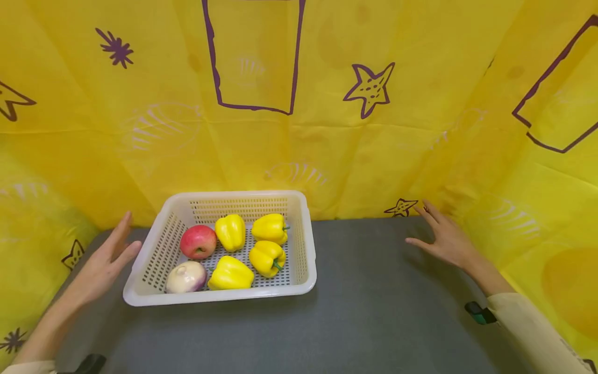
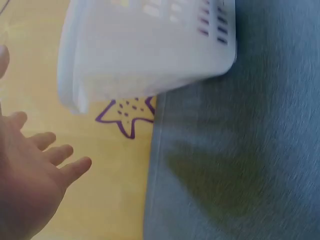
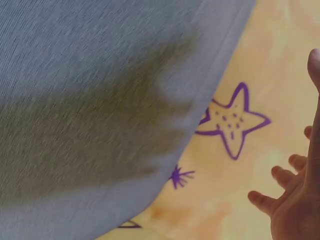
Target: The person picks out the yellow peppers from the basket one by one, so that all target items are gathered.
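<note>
A white plastic basket (image 1: 219, 298) with slotted walls stands on the grey table, left of the middle. Inside it lie a red apple (image 1: 198, 242), a white and purple turnip (image 1: 186, 277) and several yellow bell peppers (image 1: 231, 274). My left hand (image 1: 105, 262) hovers just left of the basket, fingers stretched out, holding nothing. The left wrist view shows that hand (image 2: 35, 170) apart from the basket wall (image 2: 150, 55). Over the table's right side my right hand (image 1: 446, 239) is held with spread fingers, also holding nothing; the right wrist view shows its fingers (image 3: 284, 177) extended.
The grey table (image 1: 364, 311) stretches right of the basket and in front of it. A yellow cloth (image 1: 317, 145) with purple drawings hangs behind the table and along both sides. Dark wrist straps (image 1: 480, 313) sit at the sleeves.
</note>
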{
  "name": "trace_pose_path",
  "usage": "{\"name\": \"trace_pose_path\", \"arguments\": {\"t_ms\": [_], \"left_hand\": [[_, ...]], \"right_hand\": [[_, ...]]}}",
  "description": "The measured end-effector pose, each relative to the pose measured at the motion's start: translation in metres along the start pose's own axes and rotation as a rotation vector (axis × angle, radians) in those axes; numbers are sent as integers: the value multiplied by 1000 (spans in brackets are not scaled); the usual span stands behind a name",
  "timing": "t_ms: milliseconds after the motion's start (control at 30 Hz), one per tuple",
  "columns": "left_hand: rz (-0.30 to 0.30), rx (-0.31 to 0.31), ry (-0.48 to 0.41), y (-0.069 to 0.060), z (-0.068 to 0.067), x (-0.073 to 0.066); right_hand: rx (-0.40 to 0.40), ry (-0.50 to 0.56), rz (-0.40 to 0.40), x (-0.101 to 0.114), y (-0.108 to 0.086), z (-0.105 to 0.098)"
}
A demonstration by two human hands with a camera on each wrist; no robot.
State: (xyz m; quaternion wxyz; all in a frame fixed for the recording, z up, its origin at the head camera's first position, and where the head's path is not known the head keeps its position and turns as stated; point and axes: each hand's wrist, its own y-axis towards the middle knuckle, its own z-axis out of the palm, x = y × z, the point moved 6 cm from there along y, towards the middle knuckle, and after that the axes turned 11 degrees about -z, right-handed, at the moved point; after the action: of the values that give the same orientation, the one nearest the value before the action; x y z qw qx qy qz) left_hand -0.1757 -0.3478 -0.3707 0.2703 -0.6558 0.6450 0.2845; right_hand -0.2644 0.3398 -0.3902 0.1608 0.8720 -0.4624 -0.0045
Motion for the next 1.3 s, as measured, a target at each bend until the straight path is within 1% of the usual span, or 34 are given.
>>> {"name": "trace_pose_path", "arguments": {"t_ms": [100, 167, 267, 367, 500, 600, 667, 800, 867, 1100, 1233, 1300], "left_hand": [[28, -4, -69, -2, 4, -2], [28, -12, -96, -4, 6, -2], [-12, -17, -139, -10, 9, 0], [-59, -22, -171, -15, 11, 3], [-87, -46, -162, -19, 13, 6], [-103, -67, -155, -21, 16, 9], [-124, -77, -156, -22, 17, 11], [-158, -80, -173, -24, 21, 15], [-163, -78, -185, -24, 23, 15], [-174, -80, -207, -24, 28, 17], [-203, -86, -215, -25, 30, 19], [-222, -92, -202, -26, 31, 21]], "right_hand": [[-38, 12, -33, 11, 4, -3], [-61, 22, -50, 18, 6, -4], [-83, 52, -59, 28, 7, -2], [-87, 85, -45, 36, 6, 0], [-87, 110, -39, 46, 7, 0], [-100, 108, -68, 55, 10, -2], [-116, 100, -98, 61, 12, -4], [-150, 91, -153, 74, 16, -6], [-160, 92, -169, 81, 19, -6], [-191, 132, -220, 110, 28, -8], [-205, 167, -240, 124, 33, -9], [-213, 190, -242, 131, 36, -9]]}}
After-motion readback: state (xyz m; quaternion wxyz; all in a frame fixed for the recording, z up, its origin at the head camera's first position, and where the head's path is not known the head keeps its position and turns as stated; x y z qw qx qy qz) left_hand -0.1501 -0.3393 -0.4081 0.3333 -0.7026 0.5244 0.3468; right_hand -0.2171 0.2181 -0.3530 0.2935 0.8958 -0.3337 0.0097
